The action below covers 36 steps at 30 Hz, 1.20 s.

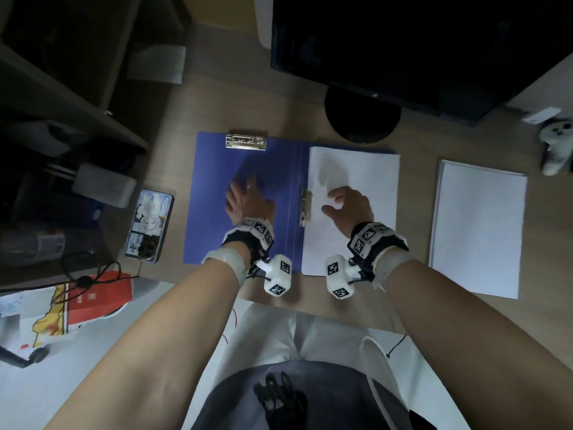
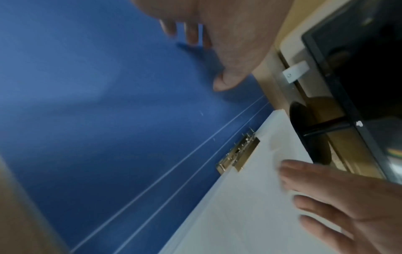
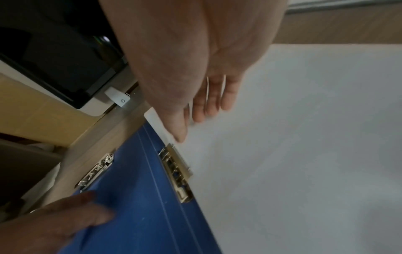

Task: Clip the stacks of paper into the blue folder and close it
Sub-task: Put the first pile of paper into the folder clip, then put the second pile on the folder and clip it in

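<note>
The blue folder (image 1: 217, 169) lies open on the desk. Its left leaf has a metal top clip (image 1: 246, 142) at the far edge. A white paper stack (image 1: 366, 169) lies on the right leaf, its left edge under the side clip (image 1: 306, 206) by the spine. My left hand (image 1: 248, 197) rests flat on the bare left leaf, fingers straight. My right hand (image 1: 347, 206) hovers over or lightly touches the stack, fingers spread and relaxed, thumb near the side clip. A second paper stack (image 1: 477, 231) lies on the desk to the right of the folder.
A monitor (image 1: 403, 41) on a round base (image 1: 361, 116) stands behind the folder. A phone (image 1: 148, 225) lies left of it, with dark shelving (image 1: 62, 88) beyond. A white controller (image 1: 555, 144) sits at the far right. The desk's near edge is at my lap.
</note>
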Available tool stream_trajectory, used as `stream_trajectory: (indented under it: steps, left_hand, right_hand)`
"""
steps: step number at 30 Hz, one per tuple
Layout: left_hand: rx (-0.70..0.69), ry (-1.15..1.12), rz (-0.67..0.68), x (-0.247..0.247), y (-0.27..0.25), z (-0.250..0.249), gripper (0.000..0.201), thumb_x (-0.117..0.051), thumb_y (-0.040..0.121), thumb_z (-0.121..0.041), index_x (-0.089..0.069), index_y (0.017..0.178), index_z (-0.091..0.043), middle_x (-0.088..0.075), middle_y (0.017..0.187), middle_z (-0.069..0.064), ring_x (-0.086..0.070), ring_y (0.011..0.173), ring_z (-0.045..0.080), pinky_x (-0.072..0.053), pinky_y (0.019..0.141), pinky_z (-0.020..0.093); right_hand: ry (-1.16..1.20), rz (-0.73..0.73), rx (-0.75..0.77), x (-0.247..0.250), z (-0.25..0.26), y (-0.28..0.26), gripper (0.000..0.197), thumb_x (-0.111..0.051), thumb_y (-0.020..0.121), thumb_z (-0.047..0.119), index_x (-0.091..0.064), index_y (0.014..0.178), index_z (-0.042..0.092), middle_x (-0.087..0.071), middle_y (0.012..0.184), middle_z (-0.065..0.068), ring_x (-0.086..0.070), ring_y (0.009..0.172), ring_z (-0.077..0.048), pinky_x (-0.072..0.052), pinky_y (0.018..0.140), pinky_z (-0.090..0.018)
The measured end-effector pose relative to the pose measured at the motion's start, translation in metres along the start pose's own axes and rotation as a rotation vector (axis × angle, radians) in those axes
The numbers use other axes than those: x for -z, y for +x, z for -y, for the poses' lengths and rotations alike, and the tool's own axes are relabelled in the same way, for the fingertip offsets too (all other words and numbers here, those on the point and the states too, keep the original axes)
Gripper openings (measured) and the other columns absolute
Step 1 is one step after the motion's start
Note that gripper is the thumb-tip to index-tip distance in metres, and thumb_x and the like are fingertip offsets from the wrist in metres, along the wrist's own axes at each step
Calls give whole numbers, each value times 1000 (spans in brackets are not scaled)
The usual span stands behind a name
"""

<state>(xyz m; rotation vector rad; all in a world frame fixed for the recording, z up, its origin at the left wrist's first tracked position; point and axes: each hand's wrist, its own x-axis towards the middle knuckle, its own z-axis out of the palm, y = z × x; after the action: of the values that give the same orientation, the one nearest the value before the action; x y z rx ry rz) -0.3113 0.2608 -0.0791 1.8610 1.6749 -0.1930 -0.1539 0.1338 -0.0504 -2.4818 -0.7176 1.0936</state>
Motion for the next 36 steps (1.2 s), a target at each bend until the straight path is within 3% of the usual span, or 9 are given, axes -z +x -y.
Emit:
stream_trajectory:
  steps: [3, 7, 20, 23, 25, 28, 30, 32, 36]
  left_hand:
    - [-43, 169, 155, -2, 0, 1, 90, -60, 82, -47, -8, 153, -29, 9, 163, -1, 7, 150, 29, -12, 121, 51]
    - [-113, 379, 264, -15, -5, -2, 129, -72, 66, -61, 15, 152, -19, 22, 161, 1, 16, 149, 32, -11, 120, 52]
    - [-206, 430, 266, -65, -36, -58, 137, -75, 62, -63, 19, 151, -17, 24, 160, 3, 16, 149, 33, -9, 120, 52]
    - [-142, 307, 244, -66, -45, -72, 122, -75, 70, -50, 8, 153, -17, 12, 163, 3, 8, 150, 32, -9, 122, 47]
    - [-58, 84, 103, -67, -56, -91, 92, -69, 79, -35, -16, 152, -18, -16, 160, 7, -15, 148, 32, -20, 120, 46]
    - [-3, -204, -97, -81, -90, -149, 49, -60, 81, -21, -52, 130, -17, -47, 136, 10, -50, 122, 31, -43, 103, 43]
    - [-7, -337, 69, -100, -116, -196, 35, -58, 83, -18, -61, 117, -19, -57, 124, 5, -57, 102, 20, -46, 91, 29]
    - [-1, -372, 303, -129, -134, -235, 37, -63, 79, -21, -64, 116, -17, -65, 120, 6, -61, 105, 22, -48, 97, 30]
    - [51, -298, 564, -194, -151, -270, 65, -66, 65, -33, -58, 126, -13, -62, 130, 11, -60, 117, 30, -47, 104, 45]
  right_hand:
    - [-71, -63, -90, 10, -13, -3, 49, -64, 87, 28, -50, 133, 29, -45, 141, -3, -37, 132, -27, -43, 101, -43]
    - [-79, -50, -139, 20, -45, -10, 63, -63, 86, 20, -39, 144, 24, -31, 152, 3, -30, 137, -25, -39, 105, -43]
    - [26, -54, -184, 72, -130, -11, 60, -59, 87, 22, -42, 144, 27, -31, 152, 6, -32, 137, -23, -38, 104, -39]
    - [179, -43, -166, 92, -148, -10, 53, -58, 88, 23, -47, 140, 25, -45, 147, 0, -43, 134, -22, -40, 106, -36]
    - [265, -116, -166, 111, -161, -12, 48, -58, 88, 20, -51, 135, 22, -56, 139, -4, -51, 128, -24, -43, 105, -35]
    - [221, -252, -269, 149, -190, -18, 49, -59, 87, 21, -47, 135, 18, -55, 135, -10, -49, 124, -30, -43, 102, -39]
    - [181, -304, -400, 177, -214, -20, 57, -62, 86, 25, -41, 138, 15, -48, 139, -14, -43, 128, -34, -40, 101, -43]
    - [124, -308, -544, 204, -242, -21, 64, -62, 83, 35, -39, 138, 10, -47, 138, -16, -44, 128, -37, -39, 102, -45]
    - [189, -184, -710, 236, -297, -28, 47, -59, 73, 46, -57, 92, 3, -61, 83, -7, -63, 77, -27, -52, 76, -35]
